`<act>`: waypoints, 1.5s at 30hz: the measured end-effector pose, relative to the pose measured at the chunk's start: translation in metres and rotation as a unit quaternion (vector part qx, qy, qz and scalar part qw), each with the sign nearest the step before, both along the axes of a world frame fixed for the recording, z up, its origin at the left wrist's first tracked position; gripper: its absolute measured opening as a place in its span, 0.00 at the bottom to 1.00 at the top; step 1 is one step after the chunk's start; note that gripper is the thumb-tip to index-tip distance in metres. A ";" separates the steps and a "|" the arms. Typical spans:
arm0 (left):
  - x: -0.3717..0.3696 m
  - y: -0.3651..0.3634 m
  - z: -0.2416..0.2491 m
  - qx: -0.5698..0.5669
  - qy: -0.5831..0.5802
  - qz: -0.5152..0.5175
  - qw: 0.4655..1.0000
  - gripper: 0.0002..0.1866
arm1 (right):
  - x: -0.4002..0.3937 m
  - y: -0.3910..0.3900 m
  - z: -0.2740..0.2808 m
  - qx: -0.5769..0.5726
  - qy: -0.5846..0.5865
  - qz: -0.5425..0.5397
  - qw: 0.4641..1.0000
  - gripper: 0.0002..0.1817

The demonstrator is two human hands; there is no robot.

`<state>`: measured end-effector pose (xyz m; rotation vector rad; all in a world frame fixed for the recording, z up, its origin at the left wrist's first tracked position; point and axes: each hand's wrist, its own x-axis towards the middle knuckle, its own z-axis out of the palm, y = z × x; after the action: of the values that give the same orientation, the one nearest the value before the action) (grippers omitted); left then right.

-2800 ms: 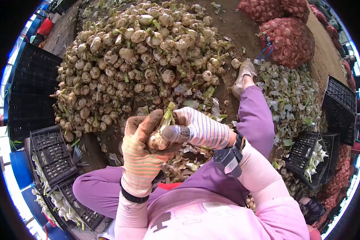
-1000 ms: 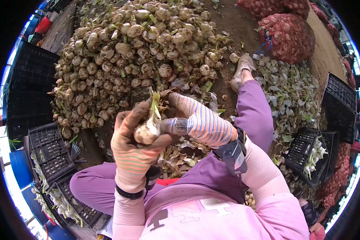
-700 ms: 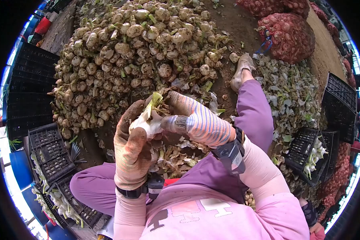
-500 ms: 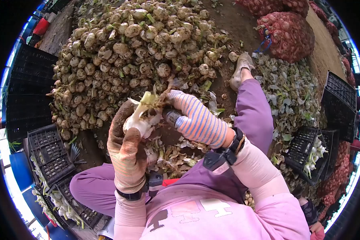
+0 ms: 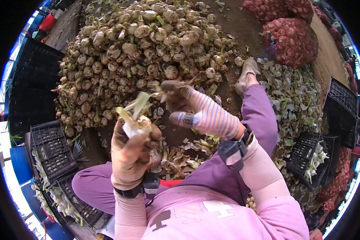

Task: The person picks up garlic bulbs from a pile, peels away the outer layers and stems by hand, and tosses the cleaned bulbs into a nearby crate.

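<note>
Left hand (image 5: 128, 158), centre-left of frame: fingers closed around the bulb (image 5: 133, 129). Right hand (image 5: 208, 114), centre: thumb and fingers appear parted, though blurred. Heap (image 5: 136, 56): upper centre-left.

Just left of the frame's centre, the left grip (image 5: 129, 154) held a bulb (image 5: 133, 129) below the upper-left heap (image 5: 136, 52).

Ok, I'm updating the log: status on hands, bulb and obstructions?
Left hand gripping bulb. Right hand apart from it, thumb and fingers parted. Bulb part white, part brown. Nothing seen blocking either hand.
</note>
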<state>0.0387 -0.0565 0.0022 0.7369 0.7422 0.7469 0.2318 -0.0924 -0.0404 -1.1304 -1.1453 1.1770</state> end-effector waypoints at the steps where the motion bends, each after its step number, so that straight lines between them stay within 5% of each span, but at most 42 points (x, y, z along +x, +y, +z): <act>1: 0.003 -0.006 0.002 -0.017 0.028 0.032 0.999 0.29 | -0.003 -0.002 0.010 -0.032 0.128 0.063 0.989 0.30; 3: 0.015 -0.013 -0.003 0.053 0.049 0.058 0.996 0.29 | -0.011 -0.004 0.018 -0.073 0.282 0.116 0.950 0.28; 8: 0.017 -0.011 -0.021 0.310 0.235 0.080 0.918 0.32 | -0.014 -0.004 0.020 -0.120 0.268 0.119 0.948 0.18; 12: 0.022 -0.014 -0.022 0.328 0.224 0.053 0.916 0.30 | -0.016 -0.006 0.012 -0.070 0.197 0.051 0.977 0.14; 16: 0.015 -0.013 -0.013 0.045 0.108 0.025 0.993 0.28 | -0.016 -0.004 0.005 -0.056 0.163 0.030 0.985 0.12; 21: 0.017 -0.013 -0.020 0.015 -0.010 0.028 0.999 0.30 | -0.019 -0.004 0.010 -0.013 0.083 -0.007 0.996 0.13; 24: 0.016 -0.014 -0.020 0.100 0.089 0.049 0.990 0.34 | -0.022 -0.004 0.001 -0.079 0.200 -0.002 0.977 0.12; 26: 0.010 -0.008 -0.016 -0.034 -0.093 0.022 0.995 0.37 | -0.020 -0.003 -0.010 -0.082 0.464 0.044 0.881 0.11; 28: 0.007 -0.005 -0.019 -0.040 -0.156 0.007 0.987 0.38 | -0.020 -0.003 -0.011 -0.090 0.518 -0.001 0.851 0.11; 30: 0.007 -0.004 -0.013 -0.050 -0.095 -0.038 0.993 0.37 | -0.011 -0.001 0.004 -0.129 0.394 -0.014 0.910 0.13; 32: 0.017 -0.009 -0.010 -0.060 -0.049 0.024 0.997 0.34 | -0.008 -0.002 0.010 -0.141 0.278 -0.008 0.950 0.18; 34: 0.021 -0.010 -0.013 0.118 0.154 0.073 0.978 0.32 | -0.008 -0.005 0.019 -0.094 0.194 0.003 0.976 0.26; 35: 0.019 -0.009 -0.018 0.236 0.235 0.085 0.939 0.30 | -0.003 -0.006 0.026 -0.120 0.197 0.023 0.973 0.34; 38: 0.019 -0.010 -0.019 0.377 0.289 0.091 0.875 0.29 | -0.007 -0.008 0.018 -0.128 0.219 0.073 0.965 0.36; 42: 0.014 -0.008 -0.029 0.490 0.343 0.049 0.800 0.31 | -0.021 -0.003 0.005 -0.063 0.185 0.040 0.980 0.31; 44: 0.015 -0.009 -0.029 0.436 0.338 0.042 0.833 0.33 | -0.017 -0.006 0.006 -0.062 0.210 0.050 0.974 0.27; 45: 0.015 -0.007 -0.022 0.303 0.284 0.020 0.910 0.34 | -0.014 -0.007 0.012 -0.099 0.251 0.070 0.960 0.27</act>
<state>0.0536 -0.0634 -0.0196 1.5512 1.0630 0.8148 0.2175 -0.0999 -0.0287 -0.8316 -0.7321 1.6059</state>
